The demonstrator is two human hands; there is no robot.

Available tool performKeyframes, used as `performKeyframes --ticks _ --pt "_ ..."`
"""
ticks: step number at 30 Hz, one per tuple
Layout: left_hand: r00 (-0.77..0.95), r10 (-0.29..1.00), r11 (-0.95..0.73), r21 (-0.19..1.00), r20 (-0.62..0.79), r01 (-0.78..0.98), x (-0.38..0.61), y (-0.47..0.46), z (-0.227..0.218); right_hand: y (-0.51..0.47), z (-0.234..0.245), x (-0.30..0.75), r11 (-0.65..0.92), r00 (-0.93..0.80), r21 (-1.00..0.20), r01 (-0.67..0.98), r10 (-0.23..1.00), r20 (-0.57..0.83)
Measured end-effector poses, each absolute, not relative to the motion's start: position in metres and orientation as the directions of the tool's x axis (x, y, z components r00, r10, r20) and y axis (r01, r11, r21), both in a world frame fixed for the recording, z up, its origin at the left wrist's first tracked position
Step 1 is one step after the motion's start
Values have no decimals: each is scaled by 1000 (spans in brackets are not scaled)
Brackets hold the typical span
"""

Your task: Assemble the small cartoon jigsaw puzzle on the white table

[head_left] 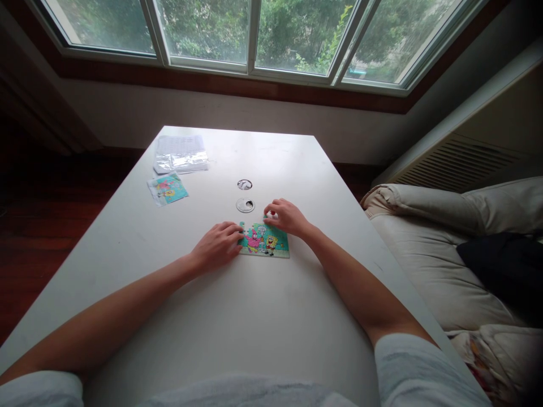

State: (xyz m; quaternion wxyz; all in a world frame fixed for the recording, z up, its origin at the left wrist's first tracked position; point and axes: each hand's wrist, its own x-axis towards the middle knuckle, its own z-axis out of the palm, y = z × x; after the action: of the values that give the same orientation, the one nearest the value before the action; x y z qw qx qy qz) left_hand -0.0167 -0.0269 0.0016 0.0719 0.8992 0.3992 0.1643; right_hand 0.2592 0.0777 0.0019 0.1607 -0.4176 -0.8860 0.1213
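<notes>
A small cartoon jigsaw puzzle [271,240] lies flat on the white table in front of me. Its upper edge is uneven, with gaps at the upper left. My left hand [218,244] rests palm down at the puzzle's left side, fingertips stretched onto that edge. At the top edge, my right hand [285,216] has thumb and fingers pinched on a small teal puzzle piece [266,216], mostly covered by the fingers. Farther left lies a picture sheet [168,187] with similar cartoon figures.
Clear plastic packaging [181,154] lies at the back left of the white table [195,328]. Two round grommet holes [245,206] are set in the tabletop beyond the puzzle. A beige sofa [432,265] stands along the right side, with windows [292,37] ahead.
</notes>
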Motion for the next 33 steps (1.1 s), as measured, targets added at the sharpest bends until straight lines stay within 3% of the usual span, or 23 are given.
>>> performKeyframes --ticks 11,16,23,33 --pt "623 743 -670 261 246 695 -14 -27 0 76 1 255 603 -582 -344 720 795 173" --pt "623 741 -671 270 251 690 -13 -27 -1 73 -3 247 603 -592 -507 615 779 207" --pt "636 734 -679 252 239 689 -13 -27 -2 58 -4 229 487 -543 -769 413 810 221" --pt "635 734 -679 254 241 689 -12 -27 -2 47 -3 218 492 -598 -773 400 779 187"
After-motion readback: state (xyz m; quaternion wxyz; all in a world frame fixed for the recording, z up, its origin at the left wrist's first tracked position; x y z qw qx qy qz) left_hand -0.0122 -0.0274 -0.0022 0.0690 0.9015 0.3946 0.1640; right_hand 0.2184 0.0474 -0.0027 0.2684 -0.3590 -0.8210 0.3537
